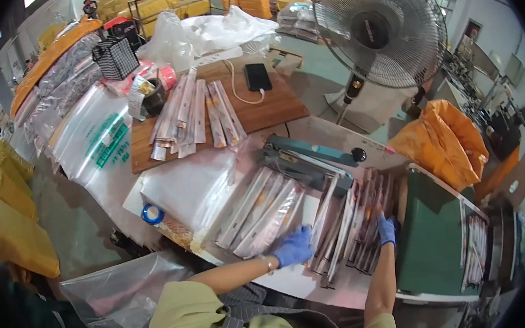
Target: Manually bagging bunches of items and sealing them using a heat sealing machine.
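Long, narrow clear-wrapped packets [344, 234] lie in a row on the pale worktop, some overlapping. My left hand [295, 246], in a blue-purple glove, rests at the left side of this row, fingers stretched toward the nearest packets. At the right side my right hand [386, 231], gloved alike, touches the edge of the packets with its fingers partly extended. Neither hand visibly grips a packet. Left of my left hand lies a bundle of packets in clear plastic [265, 212]. Beyond the row sits a grey-green bar-shaped sealer [311, 154], with some packet ends against it.
A stack of clear bags [190, 185] and a blue tape roll [152, 214] are at left. More packets [194, 114] and a phone [257, 77] on a cable lie on a wooden board [282, 105]. A fan [370, 30] stands beyond; a green box [431, 234] is right.
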{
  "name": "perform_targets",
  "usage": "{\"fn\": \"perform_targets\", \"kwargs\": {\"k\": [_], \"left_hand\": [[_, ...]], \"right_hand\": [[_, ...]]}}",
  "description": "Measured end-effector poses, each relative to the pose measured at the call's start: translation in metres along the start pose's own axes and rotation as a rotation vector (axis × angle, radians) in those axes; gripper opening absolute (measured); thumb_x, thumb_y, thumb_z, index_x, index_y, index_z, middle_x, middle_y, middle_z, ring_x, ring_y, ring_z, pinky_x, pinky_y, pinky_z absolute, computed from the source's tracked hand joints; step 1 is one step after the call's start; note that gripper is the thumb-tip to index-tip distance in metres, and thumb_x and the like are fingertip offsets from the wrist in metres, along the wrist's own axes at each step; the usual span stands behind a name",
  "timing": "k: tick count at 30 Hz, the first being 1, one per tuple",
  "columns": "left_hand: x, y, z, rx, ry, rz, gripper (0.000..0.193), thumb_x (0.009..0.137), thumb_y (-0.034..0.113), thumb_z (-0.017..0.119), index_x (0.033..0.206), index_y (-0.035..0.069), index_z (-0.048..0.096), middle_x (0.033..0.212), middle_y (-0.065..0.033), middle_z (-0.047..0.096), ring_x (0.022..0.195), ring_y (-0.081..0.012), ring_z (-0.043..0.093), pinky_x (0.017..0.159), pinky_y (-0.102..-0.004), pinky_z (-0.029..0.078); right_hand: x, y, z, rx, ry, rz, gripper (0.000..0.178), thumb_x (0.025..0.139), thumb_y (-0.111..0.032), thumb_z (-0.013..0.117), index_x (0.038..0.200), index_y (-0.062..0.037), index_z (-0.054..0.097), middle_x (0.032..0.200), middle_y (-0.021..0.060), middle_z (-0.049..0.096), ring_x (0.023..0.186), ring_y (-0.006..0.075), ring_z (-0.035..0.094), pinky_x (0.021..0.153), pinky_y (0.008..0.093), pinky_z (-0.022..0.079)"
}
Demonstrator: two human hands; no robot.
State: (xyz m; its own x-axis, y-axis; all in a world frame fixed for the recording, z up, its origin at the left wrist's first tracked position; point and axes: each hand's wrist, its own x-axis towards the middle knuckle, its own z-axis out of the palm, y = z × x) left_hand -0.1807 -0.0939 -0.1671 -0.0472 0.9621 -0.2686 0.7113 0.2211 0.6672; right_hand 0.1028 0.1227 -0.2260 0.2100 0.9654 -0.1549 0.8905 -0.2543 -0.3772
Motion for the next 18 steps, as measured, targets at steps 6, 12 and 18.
{"fn": "perform_targets", "kwargs": {"k": [6,12,18], "left_hand": [[0.096,0.053,0.024,-0.046,0.172,-0.138,0.121,0.057,0.071,0.057,0.134,-0.004,0.003,0.138,-0.0279,0.011,0.13,-0.0379,0.008,0.105,-0.043,0.009],[0.118,0.061,0.045,-0.826,0.178,0.065,0.134,0.046,0.057,0.077,0.134,-0.007,-0.001,0.137,-0.0229,0.022,0.127,-0.028,0.025,0.102,-0.0311,0.025],[0.066,0.021,0.041,-1.109,-0.108,0.129,0.115,0.043,0.035,0.086,0.13,-0.001,0.021,0.126,-0.0147,0.039,0.114,-0.022,0.041,0.097,-0.032,0.033]], "right_hand": [[-0.012,-0.013,0.021,0.734,0.081,-0.014,0.072,0.073,-0.052,0.061,0.115,0.0038,0.045,0.101,0.0167,0.055,0.088,0.0235,0.051,0.076,0.0327,0.041],[-0.097,-0.045,0.014,1.415,-0.629,0.023,0.055,0.082,-0.046,0.051,0.115,-0.0016,0.049,0.103,0.0119,0.059,0.089,0.0225,0.058,0.08,0.033,0.048],[-0.182,-0.046,0.023,1.388,-0.4,-0.018,0.047,0.081,-0.039,0.057,0.112,-0.0034,0.052,0.103,0.0089,0.057,0.091,0.0175,0.056,0.083,0.0291,0.044]]}}
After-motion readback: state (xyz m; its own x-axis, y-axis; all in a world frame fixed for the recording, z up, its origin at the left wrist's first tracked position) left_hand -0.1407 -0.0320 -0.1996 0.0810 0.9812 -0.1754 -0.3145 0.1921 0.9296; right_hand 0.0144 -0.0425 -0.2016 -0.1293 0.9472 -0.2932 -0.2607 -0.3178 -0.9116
